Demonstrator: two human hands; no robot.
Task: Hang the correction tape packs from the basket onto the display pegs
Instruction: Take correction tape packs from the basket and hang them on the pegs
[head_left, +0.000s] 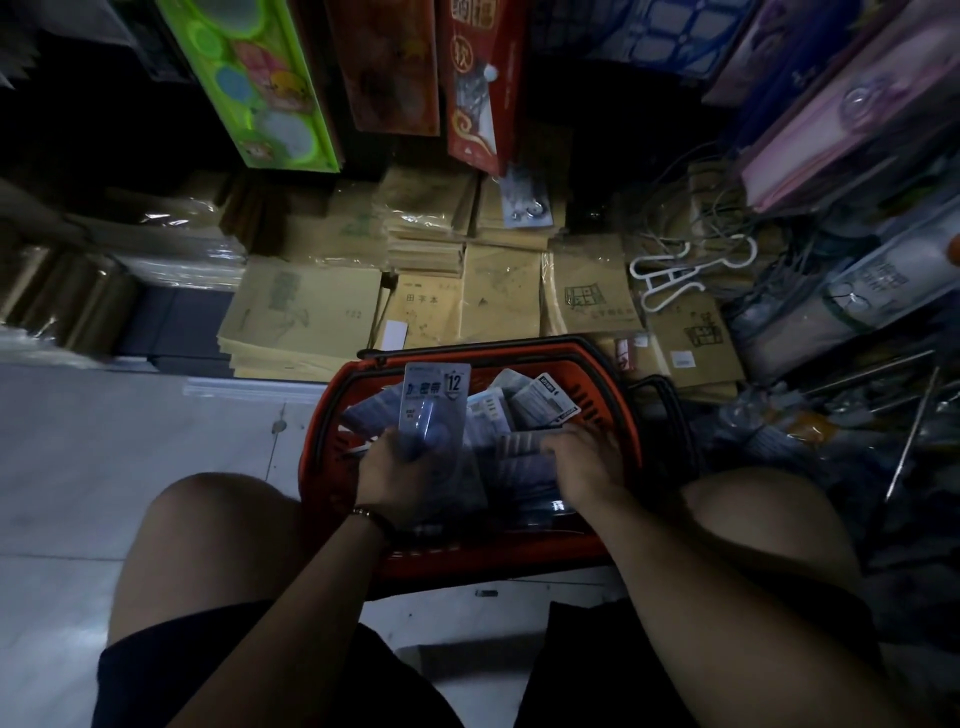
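Correction tape packs (521, 413) in basket (333, 396), pale floor (130, 447), notebook stacks (306, 317) behind

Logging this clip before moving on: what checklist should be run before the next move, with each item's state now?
1. The red basket stands upright, in reach: ok.
2. The left hand grips a correction tape pack upright: ok.
3. That pack's hang hole is clear: cannot tell, blurred.
4. The right hand has hold of one of the loose packs inside: cannot tell.
5. A free peg is in sight: cannot tell, too dark.
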